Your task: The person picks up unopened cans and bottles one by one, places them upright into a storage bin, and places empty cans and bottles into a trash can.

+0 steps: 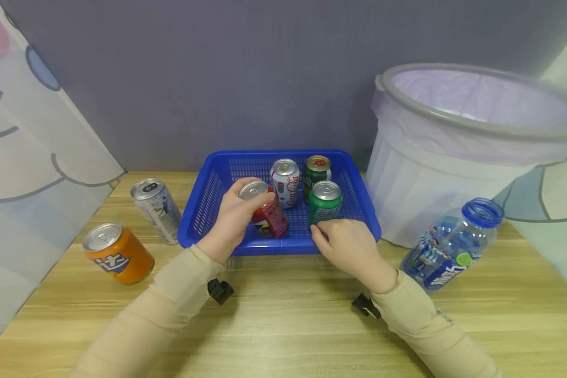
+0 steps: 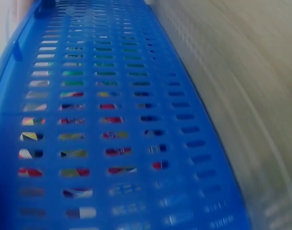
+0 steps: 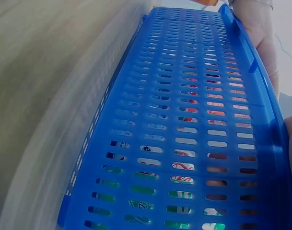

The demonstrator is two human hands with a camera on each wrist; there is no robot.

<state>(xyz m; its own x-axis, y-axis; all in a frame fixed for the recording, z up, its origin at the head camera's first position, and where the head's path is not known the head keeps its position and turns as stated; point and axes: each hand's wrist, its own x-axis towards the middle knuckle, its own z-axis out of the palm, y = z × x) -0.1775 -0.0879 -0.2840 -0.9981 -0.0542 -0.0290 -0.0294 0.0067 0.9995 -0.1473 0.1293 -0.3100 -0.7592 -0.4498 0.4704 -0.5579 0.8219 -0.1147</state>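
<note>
The left hand (image 1: 233, 216) has its fingers clamped round a red can (image 1: 276, 220) inside the basket (image 1: 283, 248), presumably to steady its tilt, while the right hand (image 1: 350, 245) reaches over the basket's near side to a green can (image 1: 325, 205), its fingers too hidden to tell their grip.

In the basket (image 1: 282, 247), the left can (image 1: 273, 219) is at my left hand (image 1: 231, 218), the near right can (image 1: 325, 205) at my right hand (image 1: 348, 248); farther are the middle can (image 1: 285, 186) and the far right can (image 1: 315, 176). On the left are the outer near can (image 1: 123, 257) and the outer far can (image 1: 158, 210); on the right, the bottle (image 1: 449, 252) before the bin (image 1: 420, 194).
</note>
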